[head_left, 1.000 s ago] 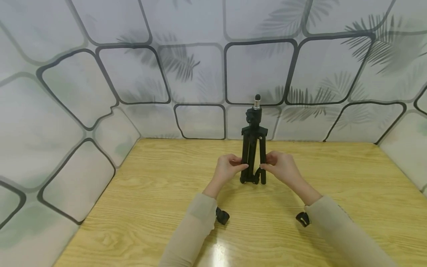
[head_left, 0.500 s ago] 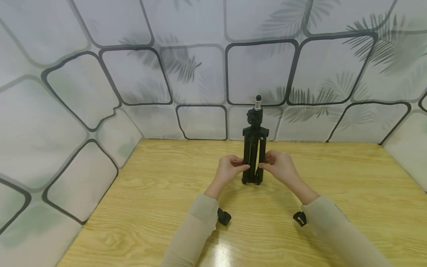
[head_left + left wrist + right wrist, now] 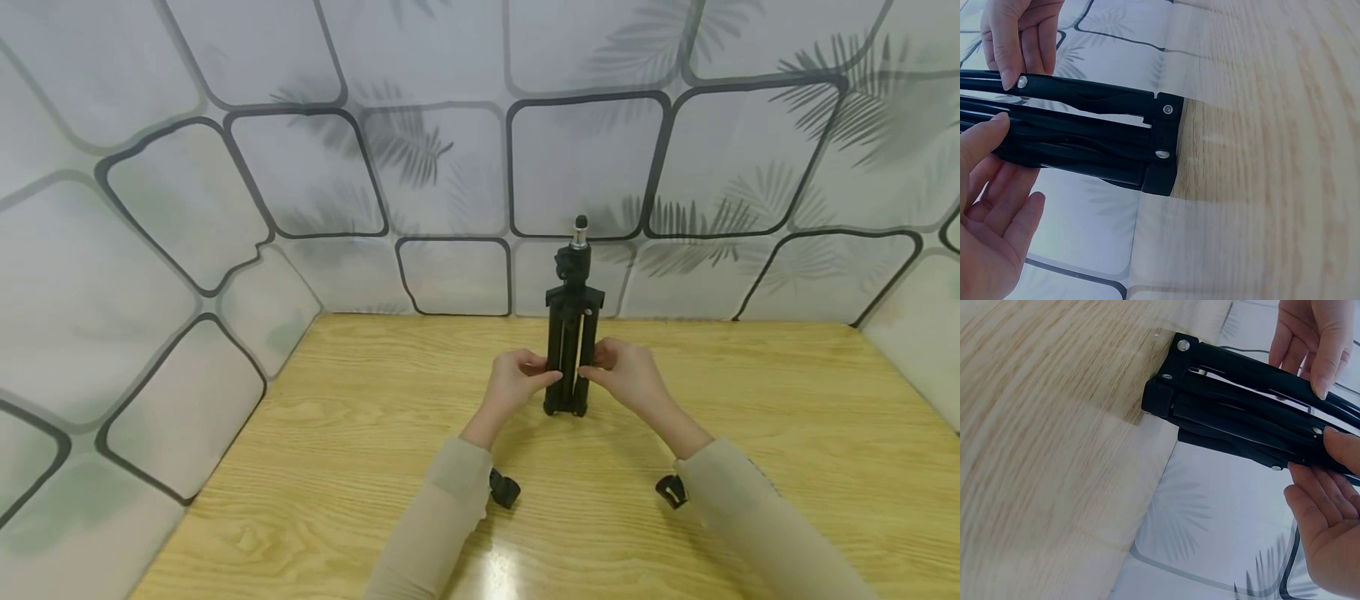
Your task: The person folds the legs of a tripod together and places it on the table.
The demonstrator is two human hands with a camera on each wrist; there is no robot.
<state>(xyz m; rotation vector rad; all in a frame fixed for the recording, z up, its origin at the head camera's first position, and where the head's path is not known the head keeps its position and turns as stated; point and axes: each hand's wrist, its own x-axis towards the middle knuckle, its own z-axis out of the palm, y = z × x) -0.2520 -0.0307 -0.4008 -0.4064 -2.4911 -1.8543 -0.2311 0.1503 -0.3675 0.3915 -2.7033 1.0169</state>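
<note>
A black tripod (image 3: 573,268) with a silver-and-black top post stands upright on the wooden table, its legs folded close together. My left hand (image 3: 512,385) pinches the left leg low down, thumb in front and fingers behind. On the opposite side my right hand (image 3: 628,375) grips the right leg between thumb and fingers. The left wrist view shows the folded legs (image 3: 1097,140) joined at a black foot piece with silver rivets, near the tabletop. In the right wrist view the thumb of my right hand (image 3: 1325,522) lies across a leg, its fingers curled underneath.
The wooden table (image 3: 360,433) reaches back to a pale wall (image 3: 450,183) patterned with dark outlines and leaves. Black wrist straps (image 3: 506,490) show at both sleeves.
The right leg, earlier splayed slightly outward, has swung inward against the others. My right hand moved a little left with it. The left hand kept its hold.
</note>
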